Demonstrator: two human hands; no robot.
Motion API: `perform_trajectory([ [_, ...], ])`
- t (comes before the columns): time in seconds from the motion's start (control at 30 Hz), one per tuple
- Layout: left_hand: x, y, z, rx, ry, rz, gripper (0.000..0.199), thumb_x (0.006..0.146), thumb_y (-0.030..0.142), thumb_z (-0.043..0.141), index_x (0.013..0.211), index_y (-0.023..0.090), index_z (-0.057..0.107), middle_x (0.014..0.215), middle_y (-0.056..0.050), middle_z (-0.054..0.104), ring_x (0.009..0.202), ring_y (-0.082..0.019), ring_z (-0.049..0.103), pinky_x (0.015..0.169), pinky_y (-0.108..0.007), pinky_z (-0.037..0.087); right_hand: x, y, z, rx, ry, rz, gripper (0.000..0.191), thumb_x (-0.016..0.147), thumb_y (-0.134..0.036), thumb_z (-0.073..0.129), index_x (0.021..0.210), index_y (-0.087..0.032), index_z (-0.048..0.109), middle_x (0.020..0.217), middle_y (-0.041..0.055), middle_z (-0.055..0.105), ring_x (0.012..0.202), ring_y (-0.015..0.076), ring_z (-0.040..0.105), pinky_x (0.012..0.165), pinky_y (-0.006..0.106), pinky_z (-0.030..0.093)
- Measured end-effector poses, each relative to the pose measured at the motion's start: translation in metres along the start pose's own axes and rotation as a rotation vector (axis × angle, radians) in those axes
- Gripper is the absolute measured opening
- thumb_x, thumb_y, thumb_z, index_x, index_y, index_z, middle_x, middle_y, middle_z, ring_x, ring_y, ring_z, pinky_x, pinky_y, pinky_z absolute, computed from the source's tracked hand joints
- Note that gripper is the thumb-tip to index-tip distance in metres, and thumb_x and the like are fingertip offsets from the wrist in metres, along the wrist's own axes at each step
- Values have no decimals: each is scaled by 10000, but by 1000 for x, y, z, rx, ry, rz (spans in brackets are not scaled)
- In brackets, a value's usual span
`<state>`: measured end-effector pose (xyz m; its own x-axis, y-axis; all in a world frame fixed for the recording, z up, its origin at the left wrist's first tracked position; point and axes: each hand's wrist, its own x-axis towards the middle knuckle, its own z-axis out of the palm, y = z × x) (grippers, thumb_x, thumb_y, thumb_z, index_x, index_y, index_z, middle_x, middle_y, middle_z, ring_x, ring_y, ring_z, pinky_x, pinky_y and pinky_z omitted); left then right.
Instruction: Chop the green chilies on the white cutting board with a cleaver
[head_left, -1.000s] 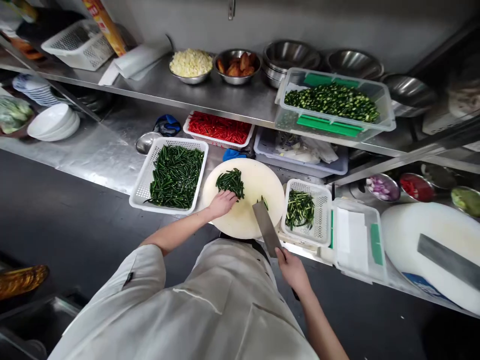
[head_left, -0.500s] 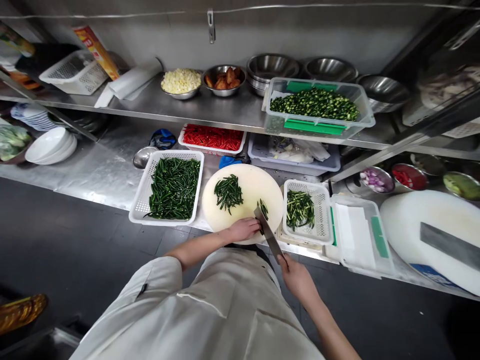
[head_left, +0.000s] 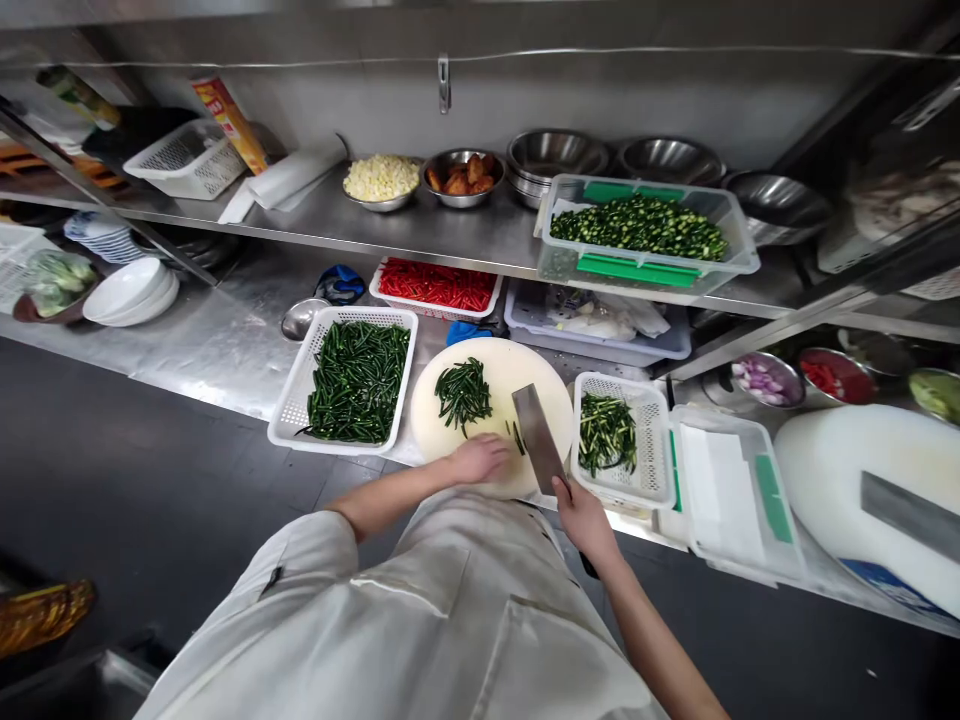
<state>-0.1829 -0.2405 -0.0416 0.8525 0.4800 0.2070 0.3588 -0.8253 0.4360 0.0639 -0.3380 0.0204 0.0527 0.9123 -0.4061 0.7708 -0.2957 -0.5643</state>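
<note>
My right hand (head_left: 587, 520) is closed around the handle of a cleaver (head_left: 538, 435), its broad blade lying tilted over the right part of the round white cutting board (head_left: 501, 350). Low on the same board rests my left hand (head_left: 481, 458), fingers loosely stretched and nothing visible in them. A few green chili pieces (head_left: 516, 437) lie between that hand and the blade. Above my left hand sits a small heap of green chilies (head_left: 463, 392). To the left, a white basket (head_left: 281, 425) is full of whole green chilies; at right, another white basket (head_left: 651, 445) holds cut ones.
Behind the board stand a basket of red chilies (head_left: 439, 285) and a grey tray (head_left: 600, 345) with bagged food. A second cleaver (head_left: 911, 515) lies on another board (head_left: 817, 450) at right. Overhead, the shelf (head_left: 337, 225) bears bowls and a box of chopped greens (head_left: 645, 228).
My left hand has drawn away from the blade to the left. The cleaver has shifted right and turned to show its broad side. Cut pieces are left on the board.
</note>
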Motion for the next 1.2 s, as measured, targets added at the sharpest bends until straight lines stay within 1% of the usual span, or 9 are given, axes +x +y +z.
perform_trajectory([
  [0.13, -26, -23, -37, 260, 97, -389, 215, 1047, 271, 547, 1137, 199, 729, 1118, -120, 681, 1112, -282, 573, 971, -438, 462, -27, 18, -14, 25, 15, -17, 492, 1066, -570, 322, 1027, -250, 694, 1043, 128, 797, 1039, 310, 739, 827, 338, 495],
  [0.2, -33, -35, -49, 350, 106, -481, 216, 1056, 291, 542, 1132, 195, 720, 1109, -129, 653, 1107, -297, 551, 950, -446, 451, -41, 25, -15, 16, -53, -38, 464, 1062, -555, 339, 974, -258, 685, 1008, 116, 799, 995, 307, 741, 825, 342, 490],
  [0.33, -34, -51, -58, 400, 42, -446, 185, 1053, 232, 538, 1096, 201, 715, 1071, -123, 635, 1078, -290, 539, 909, -431, 435, -51, 27, -11, 9, -159, -84, 418, 1061, -482, 355, 914, -254, 673, 1008, 114, 798, 944, 294, 738, 825, 344, 482],
  [0.47, -26, -54, -58, 357, 58, -420, 207, 1064, 220, 521, 1109, 199, 722, 1051, -116, 640, 1047, -278, 546, 911, -426, 428, -48, 25, -11, -4, -147, -32, 418, 1074, -466, 348, 945, -244, 678, 1024, 117, 796, 986, 292, 735, 835, 336, 470],
  [0.57, -15, -57, -58, 290, 61, -346, 246, 1087, 254, 496, 1113, 214, 738, 1086, -107, 657, 1047, -266, 555, 904, -415, 420, -47, 28, -15, 2, -133, 3, 434, 1085, -469, 332, 969, -238, 681, 1052, 121, 795, 1023, 299, 729, 849, 341, 462],
  [0.8, 10, -72, -59, 240, -19, -243, 200, 1034, 186, 553, 977, 210, 743, 1030, -119, 651, 1047, -267, 550, 882, -407, 379, -45, 34, -21, -9, -114, -20, 416, 1091, -458, 345, 1004, -239, 688, 1081, 120, 791, 1031, 291, 727, 854, 332, 458],
  [0.97, 18, -72, -65, 302, -100, -198, 131, 985, 198, 588, 969, 185, 717, 1048, -138, 657, 1027, -274, 556, 869, -417, 387, -46, 33, -16, -42, -101, -20, 403, 1097, -441, 367, 931, -236, 671, 992, 115, 785, 970, 276, 737, 793, 309, 439],
  [1.1, 15, -68, -73, 177, -58, -277, 64, 896, 232, 665, 914, 186, 706, 1000, -107, 668, 1003, -261, 589, 887, -398, 435, -54, 35, -13, 5, -96, -27, 393, 1100, -426, 360, 935, -239, 663, 965, 98, 789, 927, 273, 750, 751, 305, 421],
  [1.2, 16, -78, -83, -118, 62, -477, 84, 862, 241, 649, 885, 187, 709, 938, -54, 683, 897, -206, 624, 827, -340, 484, -61, 40, -16, 19, -100, -36, 387, 1092, -439, 365, 940, -241, 661, 921, 97, 786, 893, 293, 751, 722, 318, 406],
])
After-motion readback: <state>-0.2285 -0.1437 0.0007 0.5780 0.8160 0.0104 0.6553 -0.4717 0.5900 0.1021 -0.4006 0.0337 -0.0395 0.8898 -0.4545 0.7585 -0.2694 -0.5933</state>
